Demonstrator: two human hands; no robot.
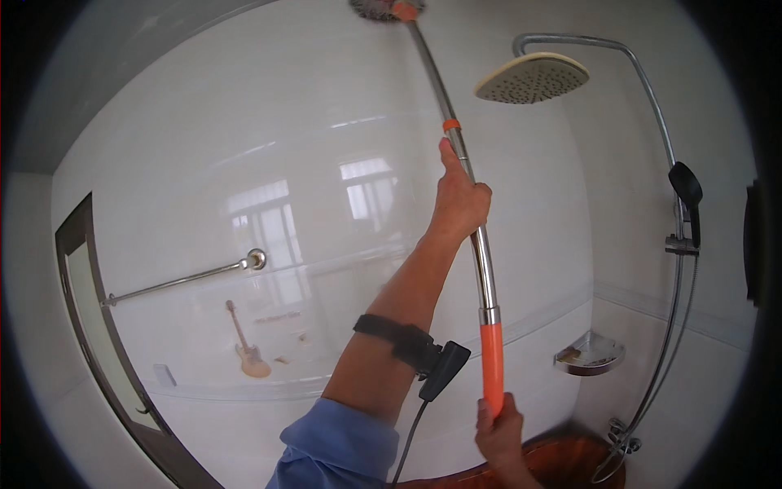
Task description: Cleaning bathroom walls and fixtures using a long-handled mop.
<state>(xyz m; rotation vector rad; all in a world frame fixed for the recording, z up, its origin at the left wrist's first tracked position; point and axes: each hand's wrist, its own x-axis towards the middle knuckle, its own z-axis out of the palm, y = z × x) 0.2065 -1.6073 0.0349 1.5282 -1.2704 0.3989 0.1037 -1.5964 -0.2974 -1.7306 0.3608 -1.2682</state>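
My left hand (461,202) grips the upper metal section of a telescopic pole (484,263), just below an orange collar (451,125). Lower down, my right hand (502,431) is closed around the pole's orange handle (492,360). The pole runs steeply upward, leaning a little to the left. At its top an orange joint carries a dark, bristly or fluffy cleaning head (374,10), cut off by the picture's upper edge. It is at the upper white wall (305,73); whether it touches the surface I cannot tell.
Right of the pole hang a wide shower head (533,79) and a black hand shower (685,186). A corner shelf (590,354) sits below, above a reddish-brown tub (574,464). Leftward are a towel bar (177,282) and a door (104,324). A cable (410,443) trails from my forearm strap.
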